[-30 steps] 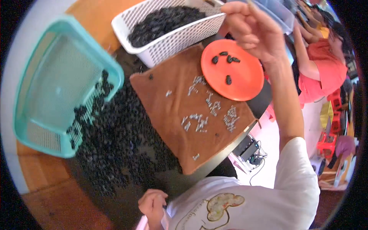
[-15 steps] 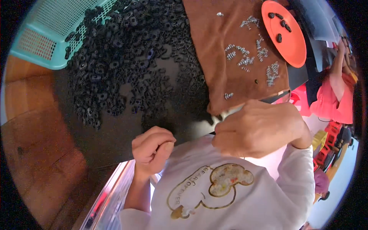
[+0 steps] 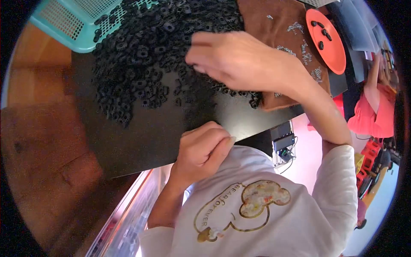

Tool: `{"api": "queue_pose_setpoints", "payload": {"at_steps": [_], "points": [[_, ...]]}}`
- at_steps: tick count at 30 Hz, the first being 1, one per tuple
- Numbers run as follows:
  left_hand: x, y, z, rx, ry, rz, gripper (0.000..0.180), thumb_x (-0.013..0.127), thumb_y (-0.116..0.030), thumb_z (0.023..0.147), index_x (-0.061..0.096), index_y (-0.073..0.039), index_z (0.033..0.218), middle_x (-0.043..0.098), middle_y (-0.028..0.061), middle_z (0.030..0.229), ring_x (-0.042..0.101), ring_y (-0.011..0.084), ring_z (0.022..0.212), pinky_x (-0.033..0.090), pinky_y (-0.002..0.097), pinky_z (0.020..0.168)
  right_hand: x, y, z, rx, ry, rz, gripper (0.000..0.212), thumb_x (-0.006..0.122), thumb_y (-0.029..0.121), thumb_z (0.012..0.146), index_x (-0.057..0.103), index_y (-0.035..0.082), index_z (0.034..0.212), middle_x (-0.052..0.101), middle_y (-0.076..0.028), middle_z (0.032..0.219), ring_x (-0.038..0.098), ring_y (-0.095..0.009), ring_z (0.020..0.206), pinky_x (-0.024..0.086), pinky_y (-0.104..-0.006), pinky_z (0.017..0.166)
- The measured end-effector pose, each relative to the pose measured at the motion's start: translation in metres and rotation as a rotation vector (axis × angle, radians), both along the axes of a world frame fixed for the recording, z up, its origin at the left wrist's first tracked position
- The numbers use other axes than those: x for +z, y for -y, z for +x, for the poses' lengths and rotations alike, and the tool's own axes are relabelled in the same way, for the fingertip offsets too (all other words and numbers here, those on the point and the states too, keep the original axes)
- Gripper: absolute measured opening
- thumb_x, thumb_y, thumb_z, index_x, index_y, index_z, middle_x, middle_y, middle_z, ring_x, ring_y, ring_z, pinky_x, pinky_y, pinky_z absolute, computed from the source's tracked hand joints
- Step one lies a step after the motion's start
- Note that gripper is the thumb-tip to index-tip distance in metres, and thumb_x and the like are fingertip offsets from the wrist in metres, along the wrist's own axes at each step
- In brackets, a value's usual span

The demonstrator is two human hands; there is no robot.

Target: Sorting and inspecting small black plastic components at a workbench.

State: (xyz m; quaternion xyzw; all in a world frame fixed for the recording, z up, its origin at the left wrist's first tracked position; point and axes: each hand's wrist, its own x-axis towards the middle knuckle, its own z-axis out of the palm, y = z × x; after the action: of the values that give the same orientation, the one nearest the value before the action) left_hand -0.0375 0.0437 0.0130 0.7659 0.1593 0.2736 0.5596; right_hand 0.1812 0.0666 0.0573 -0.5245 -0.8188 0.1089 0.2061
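My right hand (image 3: 233, 58) is over the right side of a large heap of small black plastic parts (image 3: 141, 51). Its fingers are bent downward and smeared by motion, so what they hold, if anything, does not show. Close to the near edge of the dark table (image 3: 137, 141), my left hand (image 3: 203, 147) is closed, thumb pressed against the curled fingers. Anything inside it is hidden. Small silvery springs (image 3: 317, 73) lie in clusters on a brown cloth (image 3: 261, 25), partly covered by my right forearm.
An orange plate (image 3: 336, 55) with several black pieces is at the far right. A teal mesh basket (image 3: 85, 43) stands at the far left beside the heap. Below the table edge is a dark device with cables (image 3: 284, 143). Another person in pink (image 3: 372, 111) is at the right.
My right hand has moved up and left, from beside the cloth's near edge to over the black parts. My left hand stays closed and appears farther right, as the whole view has shifted.
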Motion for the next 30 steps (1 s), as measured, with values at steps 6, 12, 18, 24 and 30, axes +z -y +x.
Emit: {"api": "queue_pose_setpoints", "payload": {"at_steps": [6,12,18,24,30], "points": [[-0.003,-0.002,-0.004,-0.017,0.013,0.020,0.004,0.063,-0.002,0.084,0.060,0.001,0.082,0.060,0.0137,0.074,0.059,0.0297,0.061,0.048,0.0365,0.056,-0.011,-0.031,0.002,-0.054,0.240,0.069,0.012,0.058,0.011,0.081,0.059,0.003,0.090,0.057,-0.015,0.090,0.064,-0.036,0.074,0.053,-0.0472,0.060],[-0.004,-0.004,-0.006,-0.036,-0.028,0.026,0.004,0.064,-0.003,0.084,0.063,0.001,0.082,0.062,0.0139,0.074,0.062,0.0260,0.062,0.049,0.0329,0.057,-0.004,-0.059,-0.028,-0.033,0.189,0.133,0.026,0.062,0.011,0.077,0.060,0.004,0.101,0.058,-0.014,0.094,0.066,-0.035,0.077,0.055,-0.0453,0.060],[-0.002,-0.001,0.001,-0.032,-0.032,0.001,0.003,0.063,0.000,0.082,0.063,0.003,0.081,0.063,0.0153,0.076,0.062,0.0267,0.064,0.050,0.0322,0.059,-0.022,-0.083,-0.054,0.017,0.252,0.265,0.018,0.065,0.012,0.074,0.064,0.001,0.088,0.065,-0.016,0.087,0.069,-0.034,0.075,0.057,-0.0437,0.059],[-0.003,0.003,0.002,0.043,0.003,0.054,0.003,0.065,0.003,0.080,0.062,0.003,0.081,0.061,0.0146,0.074,0.060,0.0279,0.059,0.049,0.0342,0.056,-0.013,-0.064,-0.052,0.035,0.130,0.184,0.025,0.066,0.014,0.073,0.063,-0.001,0.092,0.065,-0.018,0.089,0.069,-0.035,0.075,0.056,-0.0455,0.060],[-0.002,0.005,-0.006,0.054,0.067,0.070,0.010,0.066,0.004,0.073,0.063,0.004,0.082,0.064,0.0141,0.077,0.058,0.0196,0.057,0.047,0.0275,0.051,0.009,0.006,-0.034,-0.015,-0.196,0.087,0.019,0.062,0.008,0.077,0.053,0.002,0.093,0.055,-0.012,0.084,0.061,-0.035,0.067,0.050,-0.0443,0.056]]}}
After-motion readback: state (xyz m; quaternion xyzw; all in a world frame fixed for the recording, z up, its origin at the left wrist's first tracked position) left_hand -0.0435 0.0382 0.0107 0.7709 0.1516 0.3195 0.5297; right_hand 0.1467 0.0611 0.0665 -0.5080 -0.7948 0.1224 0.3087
